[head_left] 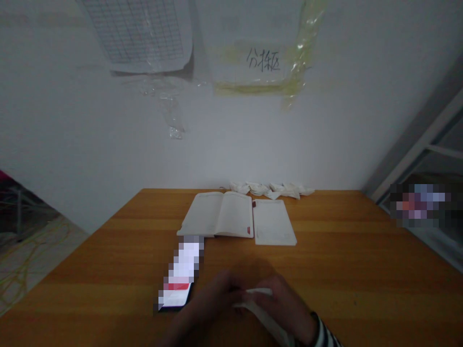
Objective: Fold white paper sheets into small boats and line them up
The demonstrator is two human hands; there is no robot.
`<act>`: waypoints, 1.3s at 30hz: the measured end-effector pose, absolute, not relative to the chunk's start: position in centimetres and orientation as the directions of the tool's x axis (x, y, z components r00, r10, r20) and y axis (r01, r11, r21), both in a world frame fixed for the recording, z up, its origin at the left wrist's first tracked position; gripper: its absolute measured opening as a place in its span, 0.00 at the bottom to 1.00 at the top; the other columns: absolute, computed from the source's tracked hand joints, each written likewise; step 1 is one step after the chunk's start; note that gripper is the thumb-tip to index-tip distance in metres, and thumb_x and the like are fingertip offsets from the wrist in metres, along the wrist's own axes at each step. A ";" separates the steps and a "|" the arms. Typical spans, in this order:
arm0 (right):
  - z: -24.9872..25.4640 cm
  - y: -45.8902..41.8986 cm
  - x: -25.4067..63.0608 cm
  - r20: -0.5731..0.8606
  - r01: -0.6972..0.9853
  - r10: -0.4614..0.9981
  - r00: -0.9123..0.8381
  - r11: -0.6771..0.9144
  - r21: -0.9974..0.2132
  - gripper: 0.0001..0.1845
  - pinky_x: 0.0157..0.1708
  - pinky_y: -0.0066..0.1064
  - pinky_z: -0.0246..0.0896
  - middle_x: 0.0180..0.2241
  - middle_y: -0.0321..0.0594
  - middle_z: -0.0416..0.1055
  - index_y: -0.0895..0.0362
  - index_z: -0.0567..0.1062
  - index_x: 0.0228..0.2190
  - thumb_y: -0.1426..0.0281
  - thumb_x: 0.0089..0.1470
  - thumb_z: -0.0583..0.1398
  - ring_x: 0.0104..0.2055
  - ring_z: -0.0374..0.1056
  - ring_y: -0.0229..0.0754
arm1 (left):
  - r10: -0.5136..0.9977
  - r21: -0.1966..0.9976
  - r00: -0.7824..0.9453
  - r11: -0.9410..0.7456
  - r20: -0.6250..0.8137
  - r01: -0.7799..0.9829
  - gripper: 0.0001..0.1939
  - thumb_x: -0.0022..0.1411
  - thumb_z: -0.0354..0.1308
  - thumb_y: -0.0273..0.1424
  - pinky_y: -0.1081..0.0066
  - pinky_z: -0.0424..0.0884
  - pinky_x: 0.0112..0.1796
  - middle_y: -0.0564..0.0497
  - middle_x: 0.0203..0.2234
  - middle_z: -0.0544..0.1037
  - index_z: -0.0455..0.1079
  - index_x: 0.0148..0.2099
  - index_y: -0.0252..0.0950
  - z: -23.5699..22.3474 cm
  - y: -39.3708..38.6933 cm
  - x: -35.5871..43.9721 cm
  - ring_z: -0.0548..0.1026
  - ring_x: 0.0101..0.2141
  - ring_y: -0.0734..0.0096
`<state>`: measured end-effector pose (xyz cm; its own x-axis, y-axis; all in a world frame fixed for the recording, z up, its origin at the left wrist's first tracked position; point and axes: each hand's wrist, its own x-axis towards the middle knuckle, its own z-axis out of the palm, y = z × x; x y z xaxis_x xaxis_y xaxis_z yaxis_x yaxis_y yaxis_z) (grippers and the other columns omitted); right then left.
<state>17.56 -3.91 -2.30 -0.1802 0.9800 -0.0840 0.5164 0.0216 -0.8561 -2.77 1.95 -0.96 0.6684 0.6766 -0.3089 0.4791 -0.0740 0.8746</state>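
Note:
Both my hands rest close together at the near edge of the wooden table (361,250). My left hand (208,301) and my right hand (285,306) are closed around a white folded strip of paper or cloth (258,301) held between them. A striped sleeve covers my right wrist. A lit phone (179,277) lies just left of my left hand. Beyond the hands an open notebook (219,214) lies flat, with a loose white page or cover (273,222) beside it on the right.
Several crumpled white pieces (271,189) lie along the wall at the table's far edge. Taped papers hang on the wall above, one with handwriting (262,62). A metal frame (415,154) stands at the right. Floor shows at the left.

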 end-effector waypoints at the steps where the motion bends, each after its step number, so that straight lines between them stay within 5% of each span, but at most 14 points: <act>1: -2.3 -3.9 17.6 -0.089 0.510 0.979 -0.185 0.018 -0.860 0.15 0.27 0.29 0.59 0.24 0.39 0.77 0.54 0.81 0.24 0.61 0.57 0.61 0.27 0.70 0.42 | 0.697 0.850 0.655 -0.124 -0.293 0.512 0.15 0.60 0.60 0.38 0.74 0.65 0.29 0.50 0.23 0.78 0.78 0.29 0.32 -0.8 1.9 -2.8 0.73 0.27 0.68; 5: -2.4 -3.9 17.4 -0.068 0.538 0.978 -0.198 0.051 -0.841 0.12 0.32 0.30 0.61 0.26 0.39 0.79 0.54 0.82 0.25 0.65 0.56 0.61 0.30 0.71 0.43 | 0.688 0.808 0.671 -0.211 -0.276 0.549 0.09 0.57 0.61 0.32 0.74 0.61 0.28 0.54 0.22 0.75 0.80 0.31 0.34 -0.4 1.6 -2.5 0.69 0.26 0.71; 12: -2.5 -4.0 17.3 -0.012 0.596 0.981 -0.193 0.108 -0.796 0.15 0.32 0.29 0.59 0.28 0.40 0.80 0.55 0.82 0.27 0.65 0.60 0.58 0.32 0.73 0.42 | 0.658 0.833 0.686 -0.162 -0.309 0.530 0.16 0.61 0.56 0.35 0.74 0.53 0.24 0.56 0.17 0.64 0.75 0.26 0.32 -0.3 1.3 -1.5 0.58 0.22 0.75; 18: -3.4 -4.2 17.5 0.046 0.664 0.972 -0.230 0.191 -0.723 0.13 0.38 0.32 0.59 0.34 0.41 0.80 0.54 0.80 0.32 0.68 0.62 0.56 0.39 0.74 0.46 | 0.771 0.798 0.601 -0.220 -0.209 0.561 0.14 0.61 0.57 0.40 0.72 0.62 0.32 0.52 0.28 0.74 0.77 0.36 0.35 -1.0 1.2 -2.3 0.67 0.30 0.69; 24: -3.4 -4.3 17.3 -0.019 0.705 0.962 -0.274 0.188 -0.684 0.14 0.33 0.30 0.55 0.31 0.38 0.78 0.54 0.77 0.29 0.68 0.63 0.54 0.33 0.71 0.42 | 0.648 0.813 0.705 -0.224 -0.289 0.538 0.21 0.64 0.54 0.43 0.75 0.52 0.23 0.56 0.17 0.63 0.74 0.28 0.32 -0.9 1.0 -1.6 0.58 0.22 0.76; 28: -3.1 -4.1 17.7 -0.007 0.680 0.963 -0.269 0.184 -0.710 0.14 0.35 0.31 0.56 0.31 0.38 0.78 0.54 0.77 0.30 0.67 0.64 0.54 0.35 0.71 0.43 | 0.659 0.830 0.711 -0.235 -0.246 0.505 0.18 0.64 0.54 0.43 0.73 0.64 0.30 0.53 0.24 0.74 0.77 0.33 0.35 -0.3 1.2 -2.2 0.67 0.27 0.70; 33: -3.5 -3.5 18.1 0.021 0.547 0.991 -0.134 0.091 -0.832 0.22 0.36 0.32 0.58 0.29 0.41 0.76 0.56 0.77 0.29 0.58 0.64 0.51 0.34 0.70 0.44 | 0.736 0.903 0.660 -0.171 -0.148 0.393 0.19 0.65 0.54 0.37 0.64 0.66 0.51 0.49 0.48 0.78 0.69 0.58 0.43 0.5 1.7 -3.5 0.72 0.47 0.60; 39: -3.6 -3.3 18.6 -0.102 0.193 0.990 -0.096 -0.082 -0.978 0.29 0.32 0.29 0.61 0.27 0.39 0.71 0.60 0.76 0.28 0.45 0.57 0.54 0.32 0.67 0.42 | 0.661 0.971 0.735 -0.036 -0.154 0.237 0.17 0.64 0.56 0.36 0.62 0.68 0.52 0.46 0.50 0.77 0.74 0.53 0.40 1.7 1.5 -4.3 0.74 0.49 0.59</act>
<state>18.64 -3.29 -3.63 -0.0960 0.9902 -0.1016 0.1931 -0.0816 -0.9778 -4.29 1.55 1.69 0.7347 0.6605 -0.1545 0.2365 -0.0360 0.9710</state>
